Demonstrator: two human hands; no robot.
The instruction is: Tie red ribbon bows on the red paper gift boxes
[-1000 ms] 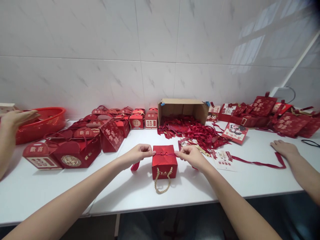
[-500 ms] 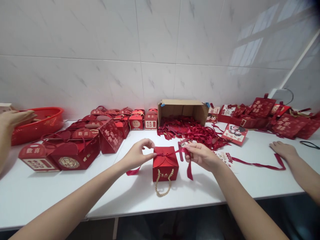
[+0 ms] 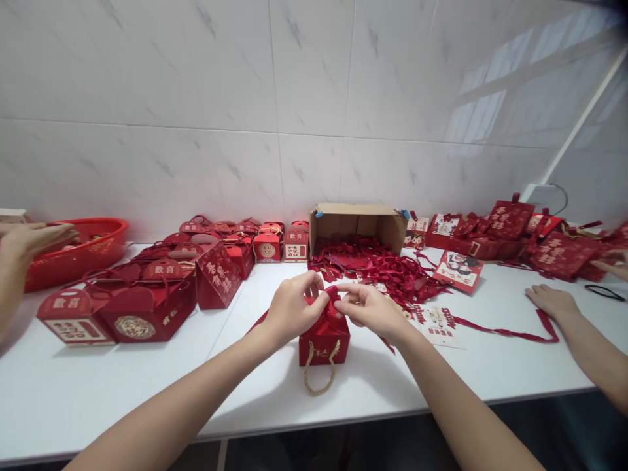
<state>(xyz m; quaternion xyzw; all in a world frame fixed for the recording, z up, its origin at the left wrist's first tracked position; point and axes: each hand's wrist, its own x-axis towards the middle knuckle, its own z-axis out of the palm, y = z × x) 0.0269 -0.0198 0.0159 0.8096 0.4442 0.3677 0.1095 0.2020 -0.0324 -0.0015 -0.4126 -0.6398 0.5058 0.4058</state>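
A small red gift box [image 3: 324, 347] with a gold rope handle [image 3: 318, 391] stands upright on the white table in front of me. Over its top, my left hand [image 3: 294, 307] pinches the dark red ribbon [image 3: 333, 294]. My right hand [image 3: 370, 311] grips the same ribbon from the other side, its fingertips close to those of the left. A raised loop of ribbon shows between the two hands. Ribbon ends hang out past both sides of the box. My fingers cover most of the box's top and the knot.
Finished-looking red boxes [image 3: 152, 307] crowd the left, beside a red plastic basin [image 3: 98, 245]. A cardboard box [image 3: 358, 210] spills ribbons [image 3: 392, 268] behind my hands. Printed cards [image 3: 458, 269] lie right. Other people's hands rest at the far left [image 3: 36, 239] and right [image 3: 552, 301].
My right hand has moved left to meet my left hand above the box, and the ribbon now rises in a loop between them. Another person's fingers have appeared at the right edge.
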